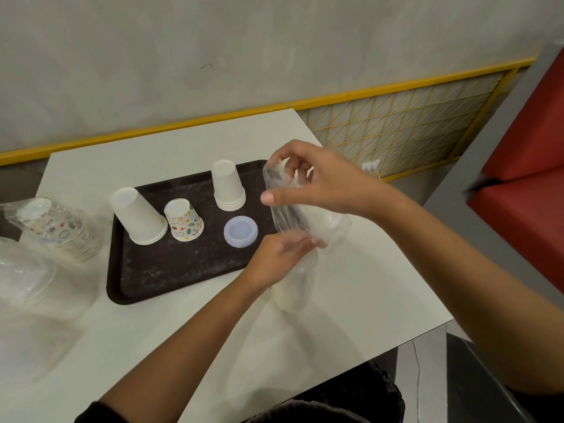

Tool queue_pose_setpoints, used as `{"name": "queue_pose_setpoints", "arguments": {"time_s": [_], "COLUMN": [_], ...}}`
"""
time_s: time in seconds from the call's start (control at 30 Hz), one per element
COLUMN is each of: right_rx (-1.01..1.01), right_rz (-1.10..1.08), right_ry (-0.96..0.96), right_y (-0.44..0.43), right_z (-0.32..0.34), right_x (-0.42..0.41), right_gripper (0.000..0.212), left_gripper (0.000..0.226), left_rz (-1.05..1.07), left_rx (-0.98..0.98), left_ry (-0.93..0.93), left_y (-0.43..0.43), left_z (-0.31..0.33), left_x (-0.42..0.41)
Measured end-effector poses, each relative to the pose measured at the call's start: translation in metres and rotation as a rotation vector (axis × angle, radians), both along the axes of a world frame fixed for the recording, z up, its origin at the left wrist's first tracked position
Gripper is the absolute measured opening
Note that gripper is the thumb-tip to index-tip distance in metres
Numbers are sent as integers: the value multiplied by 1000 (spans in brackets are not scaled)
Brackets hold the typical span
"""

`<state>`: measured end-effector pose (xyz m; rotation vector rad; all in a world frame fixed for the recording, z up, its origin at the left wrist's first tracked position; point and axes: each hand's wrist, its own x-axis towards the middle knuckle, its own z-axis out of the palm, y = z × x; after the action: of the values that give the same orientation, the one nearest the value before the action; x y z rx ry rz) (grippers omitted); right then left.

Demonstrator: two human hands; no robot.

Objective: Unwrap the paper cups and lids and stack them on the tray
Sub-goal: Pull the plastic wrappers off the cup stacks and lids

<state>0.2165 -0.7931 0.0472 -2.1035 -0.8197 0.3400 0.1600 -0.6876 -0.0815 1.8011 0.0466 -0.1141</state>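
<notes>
A dark tray [171, 270] lies on the white table. On it stand two upside-down stacks of white cups [139, 216] [228, 186], a patterned cup [184, 219] and a small pile of pale blue lids [240, 231]. Over the tray's right edge I hold a clear plastic wrapper [302, 227] that looks like a long sleeve with something pale at its lower end. My right hand [317, 181] pinches its top. My left hand [280, 257] grips its middle from below.
At the left edge lies a wrapped sleeve of patterned cups [58, 230] and, nearer me, wrapped clear lids [27, 288]. A yellow-framed mesh panel [396, 126] runs behind the table. A red seat [528, 178] stands to the right.
</notes>
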Motion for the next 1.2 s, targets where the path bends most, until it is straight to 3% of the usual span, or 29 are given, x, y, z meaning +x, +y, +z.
{"name": "queue_pose_setpoints", "arguments": {"time_s": [0.1, 0.17, 0.2, 0.3, 0.47, 0.6, 0.8, 1.03, 1.2], "right_rx": [-223, -323, -320, -191, -10, 110, 269, 608, 767], "right_rz": [-33, -86, -112, -152, -135, -133, -196, -378, -456], "right_ry": [-63, -73, -57, -41, -58, -24, 39, 169, 401], "right_y": [-15, -23, -25, -29, -24, -16, -2, -3, -7], "right_z": [-8, -17, -21, -23, -2, 13, 37, 60, 52], "right_x": [2, 4, 6, 10, 10, 19, 36, 57, 81], "right_gripper": [83, 82, 68, 18, 8, 18, 19, 48, 42], "left_gripper": [19, 19, 17, 5, 30, 43, 8, 8, 12], "left_rz": [-6, 2, 2, 5, -28, -44, 27, 138, 225], "left_rx": [-10, -22, -31, -46, -30, -52, -105, -155, -92], "left_ry": [-33, -57, -63, -66, -20, -14, -24, -119, -188], "left_y": [-2, -4, -5, -6, -2, 4, 8, 21, 40], "left_z": [4, 6, 7, 10, 6, 2, 18, 47, 61], "left_x": [0, 1, 1, 3, 3, 6, 17, 22, 18]}}
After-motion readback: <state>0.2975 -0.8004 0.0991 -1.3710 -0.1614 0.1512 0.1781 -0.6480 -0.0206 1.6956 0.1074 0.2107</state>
